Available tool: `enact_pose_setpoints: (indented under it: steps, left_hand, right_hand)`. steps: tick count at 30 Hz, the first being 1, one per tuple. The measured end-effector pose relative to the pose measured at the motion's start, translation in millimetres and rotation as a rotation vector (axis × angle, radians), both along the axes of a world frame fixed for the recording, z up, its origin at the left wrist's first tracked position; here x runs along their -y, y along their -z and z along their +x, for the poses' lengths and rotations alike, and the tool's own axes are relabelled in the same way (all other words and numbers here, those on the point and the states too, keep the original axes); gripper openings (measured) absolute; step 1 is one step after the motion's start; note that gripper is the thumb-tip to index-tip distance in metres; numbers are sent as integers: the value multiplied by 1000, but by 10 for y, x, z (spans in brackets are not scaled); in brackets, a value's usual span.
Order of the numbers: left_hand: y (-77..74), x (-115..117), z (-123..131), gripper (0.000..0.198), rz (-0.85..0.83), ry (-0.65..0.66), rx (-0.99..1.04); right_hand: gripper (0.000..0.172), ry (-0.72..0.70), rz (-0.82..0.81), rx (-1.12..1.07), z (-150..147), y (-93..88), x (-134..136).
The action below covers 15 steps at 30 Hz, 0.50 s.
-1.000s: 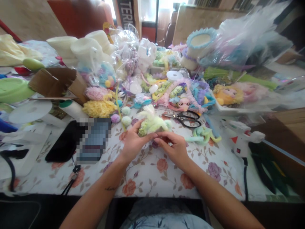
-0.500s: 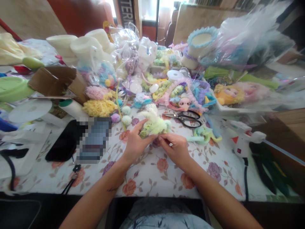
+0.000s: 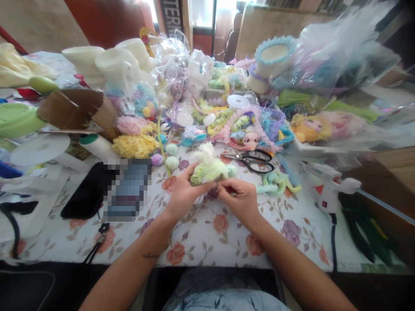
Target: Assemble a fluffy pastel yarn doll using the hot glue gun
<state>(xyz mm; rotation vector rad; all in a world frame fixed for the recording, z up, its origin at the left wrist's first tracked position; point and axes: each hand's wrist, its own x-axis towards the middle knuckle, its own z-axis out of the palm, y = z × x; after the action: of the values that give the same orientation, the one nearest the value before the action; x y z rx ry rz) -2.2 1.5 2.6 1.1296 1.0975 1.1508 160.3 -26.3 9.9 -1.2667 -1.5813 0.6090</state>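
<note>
My left hand (image 3: 186, 188) is closed around the near left side of a fluffy pale-green and white piece (image 3: 209, 166), fuzzy like pipe-cleaner craft, which it holds just above the flowered tablecloth. At the piece's lower right edge, the fingertips of my right hand (image 3: 238, 196) are pinched together; whatever is between them is too small to make out. Black-handled scissors (image 3: 254, 160) lie beyond my right hand. Beside that hand on the cloth rests a green and yellow fuzzy strip (image 3: 279, 183).
Two phones, a dark one (image 3: 87, 190) and one with a blurred screen (image 3: 128, 190), lie at left. A white glue gun (image 3: 330, 190) stands at right. Pompoms (image 3: 171, 162), a doll head (image 3: 251, 139), a cardboard box (image 3: 78, 110) and plastic bags crowd the back.
The fluffy piece has turned slightly in my left hand, showing a smoother pale-green face. My right fingertips have shifted a little and stay pinched.
</note>
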Motion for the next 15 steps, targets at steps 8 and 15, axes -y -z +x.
enact_pose_setpoints:
  steps: [8, 15]
  left_hand:
    - [19, -24, -17, 58, -13, -18, 32]
    - [-46, -7, -4, 60, 103, -116, -261]
  right_hand:
    - [19, -170, -193, -169, 68, -3, -10]
    - [19, -138, -99, -15, 70, -10, -21]
